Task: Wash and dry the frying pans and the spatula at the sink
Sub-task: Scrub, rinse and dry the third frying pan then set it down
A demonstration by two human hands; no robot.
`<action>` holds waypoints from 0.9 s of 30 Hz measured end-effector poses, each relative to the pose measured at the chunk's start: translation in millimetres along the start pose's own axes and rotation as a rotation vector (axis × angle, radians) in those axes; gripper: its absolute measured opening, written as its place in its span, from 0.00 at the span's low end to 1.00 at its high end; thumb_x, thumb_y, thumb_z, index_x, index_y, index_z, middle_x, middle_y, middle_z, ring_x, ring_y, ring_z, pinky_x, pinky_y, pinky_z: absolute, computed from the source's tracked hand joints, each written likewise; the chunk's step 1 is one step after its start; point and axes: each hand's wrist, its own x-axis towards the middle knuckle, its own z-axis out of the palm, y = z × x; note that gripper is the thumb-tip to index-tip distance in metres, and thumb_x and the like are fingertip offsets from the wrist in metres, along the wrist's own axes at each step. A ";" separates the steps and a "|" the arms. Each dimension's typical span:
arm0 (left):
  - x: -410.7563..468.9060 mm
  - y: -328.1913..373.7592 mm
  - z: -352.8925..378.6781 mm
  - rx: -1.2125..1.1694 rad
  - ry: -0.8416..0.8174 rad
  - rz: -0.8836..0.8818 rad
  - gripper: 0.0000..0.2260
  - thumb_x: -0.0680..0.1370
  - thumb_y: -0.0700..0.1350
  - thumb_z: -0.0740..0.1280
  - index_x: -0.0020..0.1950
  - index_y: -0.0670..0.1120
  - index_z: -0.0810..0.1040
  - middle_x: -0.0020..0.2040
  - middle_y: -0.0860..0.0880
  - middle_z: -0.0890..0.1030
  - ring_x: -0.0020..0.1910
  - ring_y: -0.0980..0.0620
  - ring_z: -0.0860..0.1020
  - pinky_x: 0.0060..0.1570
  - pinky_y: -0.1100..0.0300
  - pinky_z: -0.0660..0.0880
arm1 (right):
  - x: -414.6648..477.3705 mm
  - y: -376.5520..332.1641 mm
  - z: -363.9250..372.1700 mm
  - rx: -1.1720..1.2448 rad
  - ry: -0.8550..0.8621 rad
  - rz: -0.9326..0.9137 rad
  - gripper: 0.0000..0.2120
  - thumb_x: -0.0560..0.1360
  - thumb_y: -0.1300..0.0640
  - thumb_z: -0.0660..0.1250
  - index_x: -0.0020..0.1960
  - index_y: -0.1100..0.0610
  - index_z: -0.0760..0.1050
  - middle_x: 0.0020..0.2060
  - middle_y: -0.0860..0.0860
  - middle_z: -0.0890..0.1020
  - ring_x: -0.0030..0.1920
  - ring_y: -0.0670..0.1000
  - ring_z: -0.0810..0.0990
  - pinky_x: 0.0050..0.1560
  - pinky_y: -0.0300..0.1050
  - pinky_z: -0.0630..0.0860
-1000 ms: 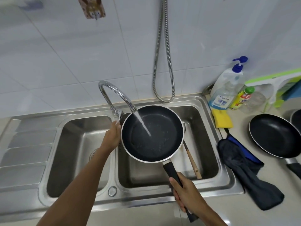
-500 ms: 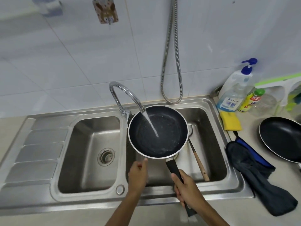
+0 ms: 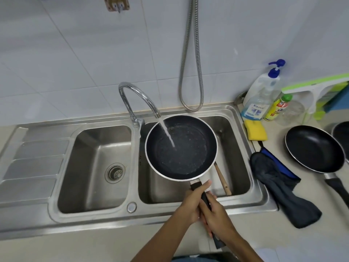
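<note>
Probably heavy and slippery with water, the frying pan hangs over the sink's right basin; left hand and right hand both grip its stiff handle.

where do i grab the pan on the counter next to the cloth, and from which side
By its black handle, coming from the near right: the pan sits flat, open side up, and the handle juts toward you, clear of the cloth.
</note>
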 end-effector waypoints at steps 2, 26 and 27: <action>-1.7 2.0 10.0 -0.002 -0.003 -0.034 0.16 0.72 0.58 0.78 0.39 0.46 0.82 0.41 0.47 0.86 0.40 0.51 0.86 0.41 0.58 0.80 | -0.5 3.9 -6.0 -0.010 0.022 -0.001 0.11 0.84 0.47 0.58 0.65 0.40 0.71 0.41 0.49 0.86 0.37 0.54 0.85 0.39 0.55 0.81; -9.2 -11.1 19.9 -0.066 0.091 0.062 0.10 0.79 0.46 0.70 0.38 0.45 0.77 0.37 0.48 0.84 0.37 0.53 0.83 0.37 0.59 0.80 | -15.1 0.2 -8.0 -0.015 0.017 -0.081 0.07 0.85 0.47 0.57 0.59 0.46 0.72 0.30 0.60 0.80 0.25 0.54 0.76 0.25 0.51 0.73; -9.0 -7.2 24.4 -0.044 0.087 0.059 0.11 0.79 0.47 0.70 0.39 0.45 0.77 0.36 0.49 0.85 0.37 0.52 0.83 0.38 0.59 0.79 | -12.2 -1.7 -10.9 -0.005 0.031 -0.083 0.07 0.85 0.48 0.57 0.59 0.46 0.72 0.31 0.60 0.80 0.25 0.54 0.76 0.25 0.51 0.73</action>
